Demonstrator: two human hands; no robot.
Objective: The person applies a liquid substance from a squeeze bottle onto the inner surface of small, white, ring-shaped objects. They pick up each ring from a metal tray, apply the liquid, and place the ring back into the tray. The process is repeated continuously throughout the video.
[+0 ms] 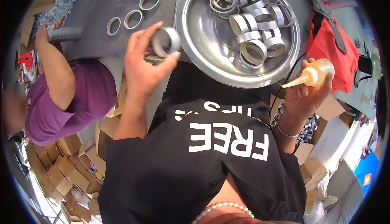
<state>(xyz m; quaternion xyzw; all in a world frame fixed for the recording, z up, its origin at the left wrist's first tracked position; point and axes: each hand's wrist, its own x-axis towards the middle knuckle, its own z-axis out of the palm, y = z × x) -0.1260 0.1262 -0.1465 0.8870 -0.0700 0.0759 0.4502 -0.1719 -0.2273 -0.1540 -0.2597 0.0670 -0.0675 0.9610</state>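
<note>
Between the thumb and fingers of my left hand (147, 59) is a silver-grey metal ring (175, 41), held just left of a wide steel tray's rim. My right hand (302, 96) grips a squeeze bottle (323, 71) with a pale pointed nozzle and amber liquid inside; the bottle lies sideways, its nozzle aimed left near the tray's lower right edge. The round steel tray (203, 47) carries a heap of similar rings (254, 52), mostly on its right side. Several more rings (133, 19) stand apart on the dark tabletop at the upper left.
A co-worker in a purple shirt (77, 98) handles a stack of rings (67, 34) at the left. A red bag (333, 49) hangs right of the tray. Cardboard boxes (63, 175) crowd the lower left, and more boxes (313, 171) stand at the right.
</note>
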